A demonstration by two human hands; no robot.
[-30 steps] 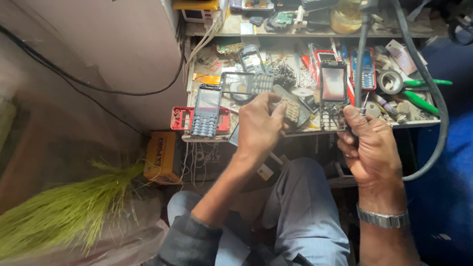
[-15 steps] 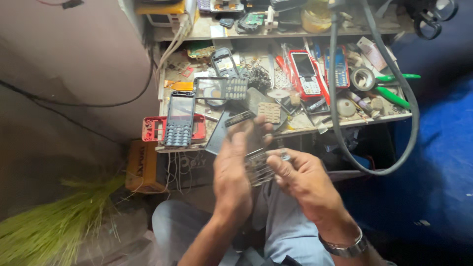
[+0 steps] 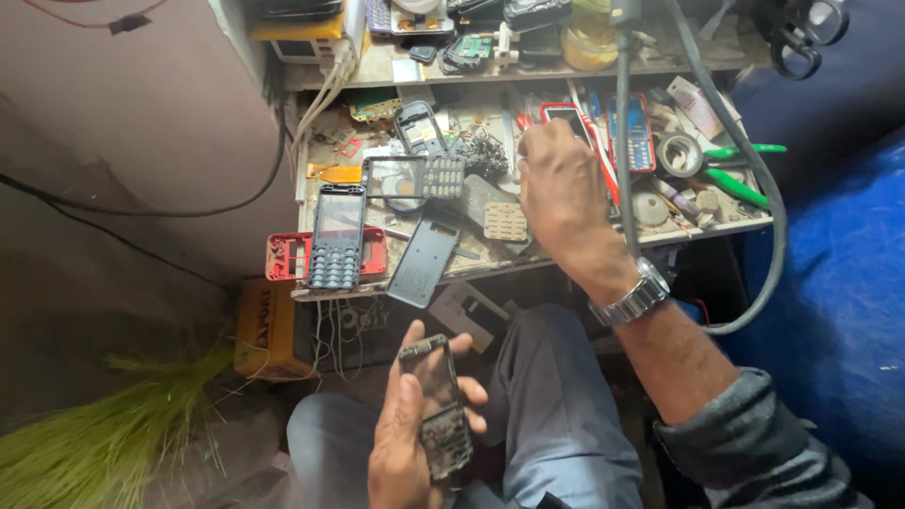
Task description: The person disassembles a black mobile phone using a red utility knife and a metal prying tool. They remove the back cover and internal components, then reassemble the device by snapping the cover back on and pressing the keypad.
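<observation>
Item, nearest: my left hand over my lap, fingers wrapped round a stripped phone body. I judge it light, stiff, fragile at the bare board; best held by its long edges. Beyond: open room above my knees, then the bench edge. Farthest: right hand on the cluttered bench, fingers hidden, grip unclear.

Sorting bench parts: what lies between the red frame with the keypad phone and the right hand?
In the head view: a dark grey phone back cover and a beige keypad membrane.
</observation>
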